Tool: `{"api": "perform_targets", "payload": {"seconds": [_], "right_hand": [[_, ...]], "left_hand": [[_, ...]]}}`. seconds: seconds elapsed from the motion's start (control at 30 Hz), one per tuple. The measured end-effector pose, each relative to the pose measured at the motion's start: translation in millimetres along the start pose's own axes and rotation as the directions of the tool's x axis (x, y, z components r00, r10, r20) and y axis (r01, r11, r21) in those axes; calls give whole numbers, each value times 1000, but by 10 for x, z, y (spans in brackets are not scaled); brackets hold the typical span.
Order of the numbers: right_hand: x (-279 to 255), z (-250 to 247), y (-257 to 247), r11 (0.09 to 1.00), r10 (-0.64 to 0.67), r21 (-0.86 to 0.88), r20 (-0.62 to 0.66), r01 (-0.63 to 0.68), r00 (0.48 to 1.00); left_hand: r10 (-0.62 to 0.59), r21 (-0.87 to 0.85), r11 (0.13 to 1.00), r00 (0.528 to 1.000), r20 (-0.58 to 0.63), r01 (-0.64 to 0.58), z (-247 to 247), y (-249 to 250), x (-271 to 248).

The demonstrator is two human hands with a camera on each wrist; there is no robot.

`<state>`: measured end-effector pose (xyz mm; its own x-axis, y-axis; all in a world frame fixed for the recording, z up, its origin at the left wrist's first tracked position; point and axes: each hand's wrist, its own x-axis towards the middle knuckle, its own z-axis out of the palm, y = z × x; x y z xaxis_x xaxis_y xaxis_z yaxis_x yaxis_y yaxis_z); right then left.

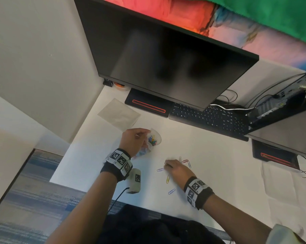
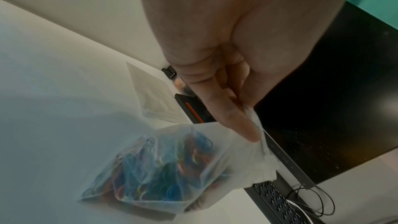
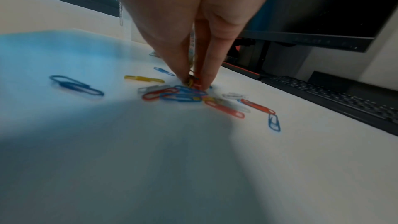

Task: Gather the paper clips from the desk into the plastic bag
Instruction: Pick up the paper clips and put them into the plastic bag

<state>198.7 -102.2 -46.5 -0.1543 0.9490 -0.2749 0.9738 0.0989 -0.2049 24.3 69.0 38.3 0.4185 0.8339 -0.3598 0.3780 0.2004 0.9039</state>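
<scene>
My left hand (image 1: 133, 140) pinches the rim of a clear plastic bag (image 1: 153, 140) (image 2: 163, 173) and holds its mouth open above the white desk (image 1: 210, 155); the bag holds several coloured paper clips. To its right, my right hand (image 1: 175, 169) (image 3: 193, 81) reaches down onto a cluster of loose paper clips (image 3: 183, 94), its fingertips pinching a few of them. More clips lie scattered round that hand: a yellow one (image 1: 167, 179), a blue one (image 1: 171, 191), a red one (image 1: 184, 161).
A dark monitor (image 1: 166, 57) and black keyboard (image 1: 210, 118) stand at the back of the desk. A flat empty plastic bag (image 1: 118, 114) lies at the back left. A second monitor base (image 1: 275, 158) and cables are on the right. The desk's front edge is near my body.
</scene>
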Motion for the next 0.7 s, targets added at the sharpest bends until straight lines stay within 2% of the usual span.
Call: {"api": "perform_targets", "payload": {"seconds": [0.1,0.17,0.2,0.27,0.33,0.4,0.47,0.53,0.63,0.7], "right_hand": [[123,-115,-1,999,48,6,11,-48,999],[199,-173,33,974,199,107,13,-199,980],[219,-223,45,925,309,231,7,-302,951],[254,-316,109,761,511,450,27,-467,859],[268,-384,199,619,611,583,64,-527,789],[249,-447,296,448,681,682,159,-578,715],[223,-538,369,264,689,781,258,-566,677],[215,-676,422,80,662,861,331,-503,672],[290,-925,394,-168,601,942,330,-289,728],[384,-1063,287,-230,566,953,296,-197,770]], "left_hand": [[-2,9,1000,1000,6,2,22,8,-22],[2,13,1000,1000,6,-2,39,4,-35],[6,14,1000,1000,7,-6,50,2,-43],[7,16,1000,1000,7,-7,65,10,-63],[5,13,1000,1000,7,-5,73,23,-89],[-1,14,1000,1000,11,1,87,24,-102],[-13,21,1000,1000,17,12,107,16,-116],[-12,13,1000,1000,24,12,133,-8,-116],[-5,8,1000,1000,30,5,167,-18,-129],[-10,11,1000,1000,26,10,190,-1,-133]]}}
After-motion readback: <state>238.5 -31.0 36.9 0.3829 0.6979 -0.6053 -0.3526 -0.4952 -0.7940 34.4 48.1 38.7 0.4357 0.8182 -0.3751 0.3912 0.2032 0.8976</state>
